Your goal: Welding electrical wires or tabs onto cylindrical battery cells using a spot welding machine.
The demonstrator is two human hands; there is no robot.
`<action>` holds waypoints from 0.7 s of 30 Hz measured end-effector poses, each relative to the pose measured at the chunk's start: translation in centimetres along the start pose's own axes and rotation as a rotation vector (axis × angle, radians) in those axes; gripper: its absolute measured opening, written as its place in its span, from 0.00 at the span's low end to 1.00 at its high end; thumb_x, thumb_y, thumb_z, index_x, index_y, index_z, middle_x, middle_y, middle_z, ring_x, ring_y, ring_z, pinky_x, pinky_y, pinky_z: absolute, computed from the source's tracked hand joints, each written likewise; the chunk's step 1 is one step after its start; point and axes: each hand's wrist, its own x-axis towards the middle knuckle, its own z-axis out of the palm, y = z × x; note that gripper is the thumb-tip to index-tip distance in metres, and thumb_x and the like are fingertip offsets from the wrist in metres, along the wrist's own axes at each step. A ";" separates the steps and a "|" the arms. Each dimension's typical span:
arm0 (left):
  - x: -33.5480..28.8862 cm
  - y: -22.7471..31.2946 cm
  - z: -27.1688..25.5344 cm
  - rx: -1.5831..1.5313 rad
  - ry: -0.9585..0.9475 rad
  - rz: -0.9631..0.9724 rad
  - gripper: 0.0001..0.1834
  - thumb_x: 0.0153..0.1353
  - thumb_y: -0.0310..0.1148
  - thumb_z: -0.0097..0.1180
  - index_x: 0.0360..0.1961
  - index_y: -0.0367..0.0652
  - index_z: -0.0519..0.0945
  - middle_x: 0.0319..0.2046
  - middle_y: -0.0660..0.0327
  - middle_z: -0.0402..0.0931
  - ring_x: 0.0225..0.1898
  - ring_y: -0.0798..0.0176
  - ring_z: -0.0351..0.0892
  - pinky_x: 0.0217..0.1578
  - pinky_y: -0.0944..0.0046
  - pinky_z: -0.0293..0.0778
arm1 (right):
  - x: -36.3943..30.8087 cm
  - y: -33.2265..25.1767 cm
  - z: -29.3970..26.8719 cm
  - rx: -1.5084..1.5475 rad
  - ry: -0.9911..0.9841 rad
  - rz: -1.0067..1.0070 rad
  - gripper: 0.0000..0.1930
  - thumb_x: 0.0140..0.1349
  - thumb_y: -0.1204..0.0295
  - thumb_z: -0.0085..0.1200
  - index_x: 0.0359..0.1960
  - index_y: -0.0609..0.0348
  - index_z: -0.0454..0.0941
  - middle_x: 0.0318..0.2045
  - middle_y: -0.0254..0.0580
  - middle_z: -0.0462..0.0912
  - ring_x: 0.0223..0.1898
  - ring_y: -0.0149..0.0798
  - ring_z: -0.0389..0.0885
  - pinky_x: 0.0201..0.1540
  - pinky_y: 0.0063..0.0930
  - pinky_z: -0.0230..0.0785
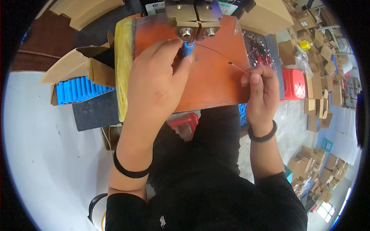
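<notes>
Under the metal clamp-like head of a machine (192, 23), my left hand (160, 73) pinches a blue cylindrical battery cell (188, 48) between thumb and fingers. The cell's end meets the head's lower tips. My right hand (262, 81) is closed on a thin reddish wire (239, 68), off to the right over the orange mat (216, 88). A small dark round piece (230, 62) shows along that wire. From there a fine dark line runs up toward the cell; whether it is joined to the cell I cannot tell.
At the left an open cardboard box (92, 73) holds rows of blue cells (79, 90). A yellow wrapped strip (124, 69) edges the mat. Red wires with pale ends (262, 56) lie right of it, near a red container (293, 84). Many cardboard boxes (314, 84) stand further right.
</notes>
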 end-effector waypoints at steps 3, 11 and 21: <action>0.0 -0.3 0.0 -0.008 0.010 -0.011 0.14 0.58 0.28 0.62 0.46 0.36 0.81 0.28 0.58 0.74 0.27 0.66 0.72 0.30 0.67 0.69 | 0.3 0.0 0.4 0.058 -0.011 0.009 0.08 0.73 0.71 0.46 0.44 0.64 0.71 0.32 0.37 0.75 0.35 0.28 0.73 0.41 0.21 0.67; 0.1 -0.5 0.1 -0.042 0.028 -0.021 0.12 0.56 0.32 0.62 0.40 0.37 0.82 0.35 0.51 0.80 0.34 0.46 0.79 0.37 0.52 0.74 | 0.5 0.0 0.1 0.014 -0.024 -0.009 0.07 0.73 0.72 0.46 0.43 0.64 0.71 0.32 0.38 0.76 0.34 0.29 0.73 0.42 0.22 0.67; -0.1 -0.8 0.0 -0.055 -0.008 0.013 0.12 0.59 0.30 0.63 0.43 0.35 0.79 0.23 0.64 0.75 0.25 0.71 0.69 0.27 0.69 0.66 | 0.4 -0.4 0.1 -0.015 -0.022 -0.048 0.05 0.71 0.75 0.47 0.43 0.63 0.71 0.34 0.38 0.77 0.35 0.29 0.73 0.41 0.22 0.67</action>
